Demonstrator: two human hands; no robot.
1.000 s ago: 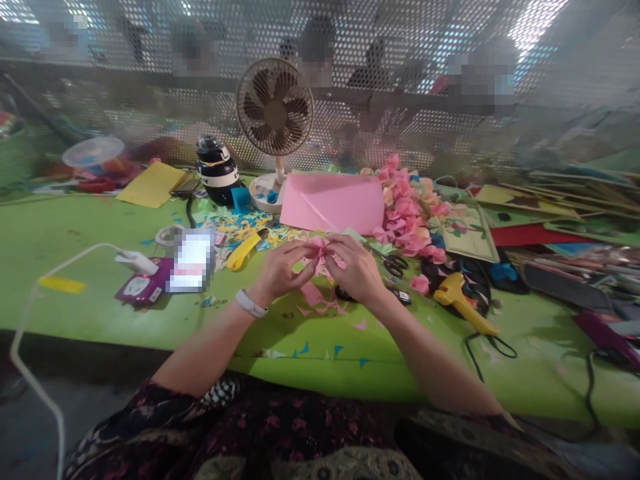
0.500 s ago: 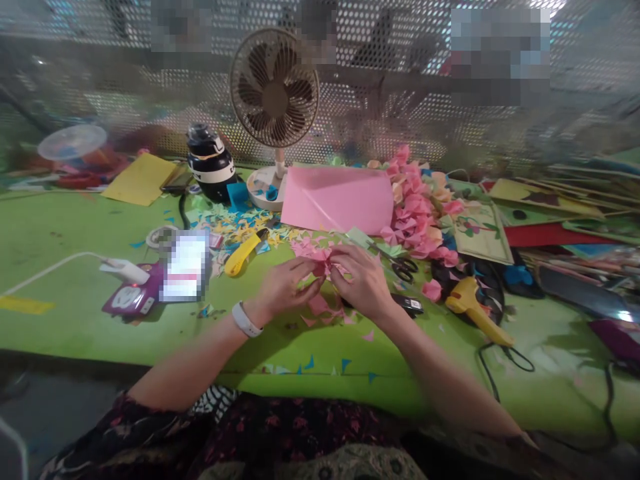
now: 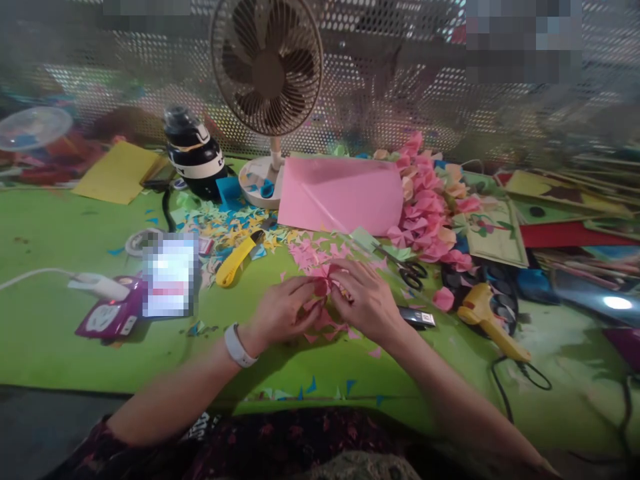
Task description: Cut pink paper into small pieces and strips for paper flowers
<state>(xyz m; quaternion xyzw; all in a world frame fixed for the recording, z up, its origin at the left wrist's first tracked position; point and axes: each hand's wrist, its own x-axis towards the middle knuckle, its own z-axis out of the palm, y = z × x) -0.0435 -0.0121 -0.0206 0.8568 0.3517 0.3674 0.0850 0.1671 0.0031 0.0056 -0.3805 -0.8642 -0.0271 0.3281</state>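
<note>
My left hand (image 3: 283, 310) and my right hand (image 3: 367, 300) meet over the green table (image 3: 60, 320), fingers pinched together on a small folded pink paper piece (image 3: 324, 285). A white band sits on my left wrist. Loose pink paper scraps (image 3: 307, 253) lie just beyond my fingers and under my hands. A pink paper sheet (image 3: 340, 193) stands behind them, and a pile of pink paper flowers (image 3: 427, 207) lies to its right. Black scissors (image 3: 410, 272) rest just right of my right hand.
A desk fan (image 3: 267, 67) stands at the back by a black bottle (image 3: 193, 153). A yellow utility knife (image 3: 237, 257), a phone (image 3: 167, 277) with a white cable, a yellow glue gun (image 3: 490, 319) and stacked card sheets (image 3: 565, 220) surround my hands.
The view has moved closer and lower toward the table. My hands stay together on the pink piece, fingers shifting slightly over it.
</note>
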